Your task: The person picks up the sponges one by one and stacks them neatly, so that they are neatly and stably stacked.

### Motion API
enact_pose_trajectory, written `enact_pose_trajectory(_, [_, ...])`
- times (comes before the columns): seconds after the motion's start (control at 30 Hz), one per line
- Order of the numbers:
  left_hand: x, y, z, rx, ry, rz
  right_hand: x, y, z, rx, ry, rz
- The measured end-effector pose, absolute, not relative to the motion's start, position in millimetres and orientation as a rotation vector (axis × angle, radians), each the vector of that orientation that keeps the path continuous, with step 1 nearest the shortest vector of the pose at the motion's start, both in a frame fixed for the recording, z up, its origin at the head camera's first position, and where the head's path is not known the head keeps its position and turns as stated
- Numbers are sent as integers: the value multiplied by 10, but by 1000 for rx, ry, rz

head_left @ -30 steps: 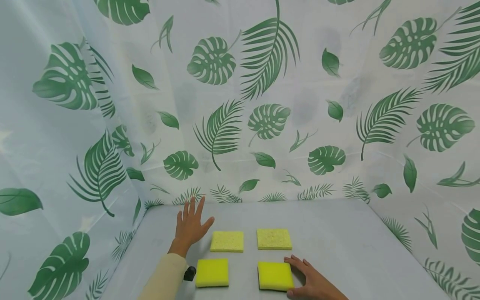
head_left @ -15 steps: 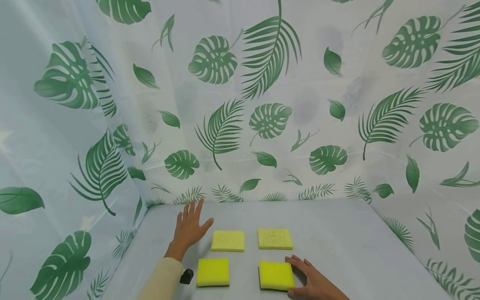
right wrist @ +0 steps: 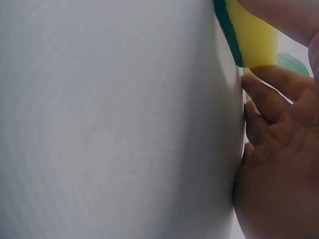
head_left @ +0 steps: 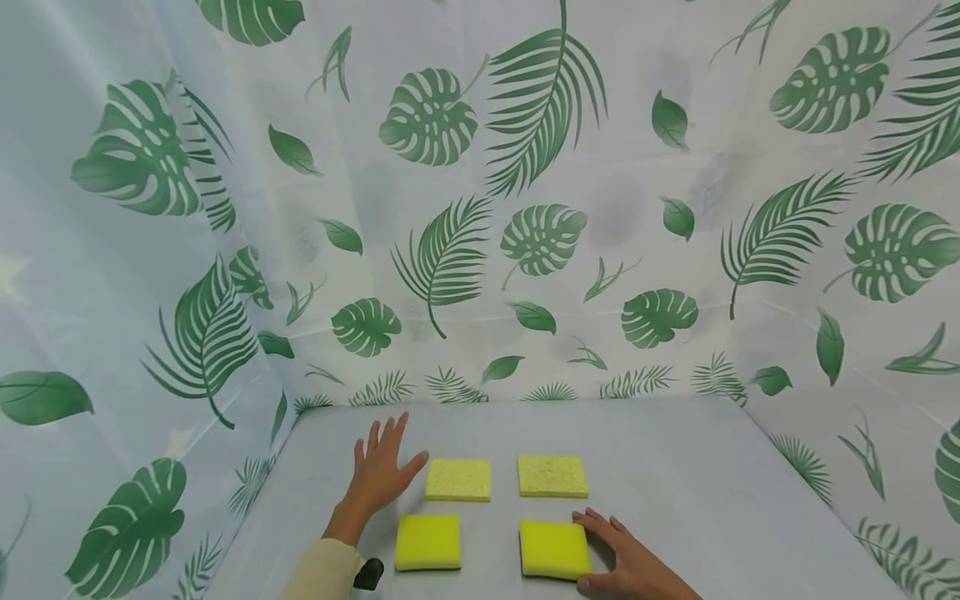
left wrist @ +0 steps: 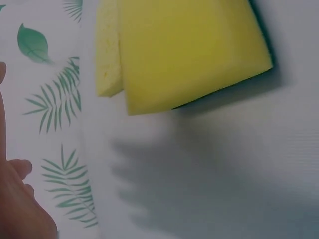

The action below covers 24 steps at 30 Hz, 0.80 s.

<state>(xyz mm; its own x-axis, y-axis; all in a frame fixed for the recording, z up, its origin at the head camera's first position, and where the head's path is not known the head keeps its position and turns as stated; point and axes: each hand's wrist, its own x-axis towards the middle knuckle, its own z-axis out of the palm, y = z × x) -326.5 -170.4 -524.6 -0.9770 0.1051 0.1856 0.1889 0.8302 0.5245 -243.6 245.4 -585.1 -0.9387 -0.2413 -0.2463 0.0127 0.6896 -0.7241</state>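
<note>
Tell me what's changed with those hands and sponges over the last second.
The left hand has drawn back slightly toward the person. Nothing was visibly taken hold of or let go. The right hand stays at the front right sponge, which, like the other three sponges, hasn't moved.

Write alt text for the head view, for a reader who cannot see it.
A right hand grips the right side of the near right sponge, one of four yellow sponges set two by two on a pale tabletop. The left hand, spread, is left of the far left sponge. Leaf-printed white sheeting hangs behind.
</note>
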Motion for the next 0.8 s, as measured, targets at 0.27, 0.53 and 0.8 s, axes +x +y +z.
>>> enact_pose_trajectory(0.27, [-3185, -1739, -5330, -273, -2915, -973, -2440, 2455, -5852, -190, 2579, -1113])
enact_pose_trajectory(0.53, [-3105, -1777, -5432, -312, -2931, -1143, -2437, 2424, -5852, -123, 2589, -1092])
enact_pose_trajectory(0.8, [-2959, -1741, -5464, -285, -2920, -1313, -2442, 2404, -5882, -106, 2610, -1063])
